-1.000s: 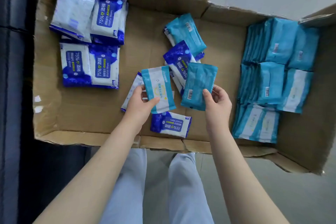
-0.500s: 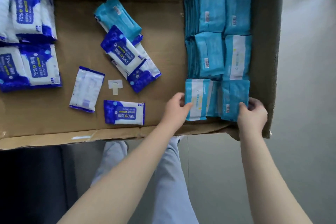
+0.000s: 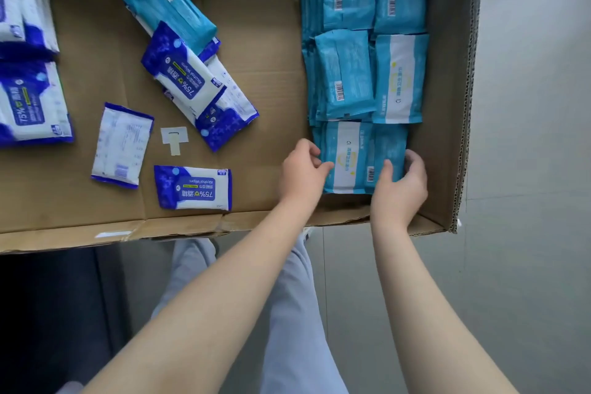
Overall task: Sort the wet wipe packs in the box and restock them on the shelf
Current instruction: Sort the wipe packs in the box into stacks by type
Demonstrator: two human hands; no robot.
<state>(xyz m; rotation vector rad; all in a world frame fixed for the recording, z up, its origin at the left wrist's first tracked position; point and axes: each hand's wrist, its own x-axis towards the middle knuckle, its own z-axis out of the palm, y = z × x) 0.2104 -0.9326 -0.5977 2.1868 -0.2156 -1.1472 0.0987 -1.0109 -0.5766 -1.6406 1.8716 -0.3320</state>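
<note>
An open cardboard box (image 3: pixel 256 217) holds wet wipe packs. Teal packs (image 3: pixel 348 73) stand in rows against its right wall. In the nearest row, my left hand (image 3: pixel 302 169) pinches the left edge of a teal pack with a white label (image 3: pixel 347 157). My right hand (image 3: pixel 399 182) curls round the right edge of the plain teal pack (image 3: pixel 388 144) beside it, thumb on top. Dark blue alcohol wipe packs (image 3: pixel 28 99) lie grouped at the left. A mixed pile (image 3: pixel 185 73) of blue packs with a teal pack (image 3: pixel 169 9) on top lies in the middle.
Two loose blue packs lie near the front wall, one face up (image 3: pixel 193 187) and one face down (image 3: pixel 123 144). A small white sticker (image 3: pixel 174 137) lies between them and the pile. Bare cardboard shows between pile and teal rows. Grey floor lies to the right of the box.
My hands carried two teal packs from the middle of the box to the nearest teal row at the right. They now sit closer together on those packs.
</note>
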